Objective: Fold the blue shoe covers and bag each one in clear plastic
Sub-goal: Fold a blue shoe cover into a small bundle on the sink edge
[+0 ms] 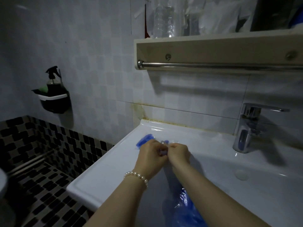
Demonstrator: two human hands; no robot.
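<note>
My left hand (150,155) and my right hand (178,154) meet over the left side of the white washbasin (101,176). Both pinch a small folded blue shoe cover (162,152) wrapped in clear plastic between them; most of it is hidden by my fingers. Just behind my left hand lies a bagged blue shoe cover (144,141) on the basin's flat ledge. Under my right forearm, near the front edge, lies a crumpled pile of blue shoe covers (185,208). A pearl bracelet sits on my left wrist.
A chrome tap (247,128) stands at the basin's right back. Above hangs a shelf with a steel towel rail (213,64) and clear bottles. A black wall caddy (54,100) holds a spray bottle on the left. Checked tiles cover the floor below.
</note>
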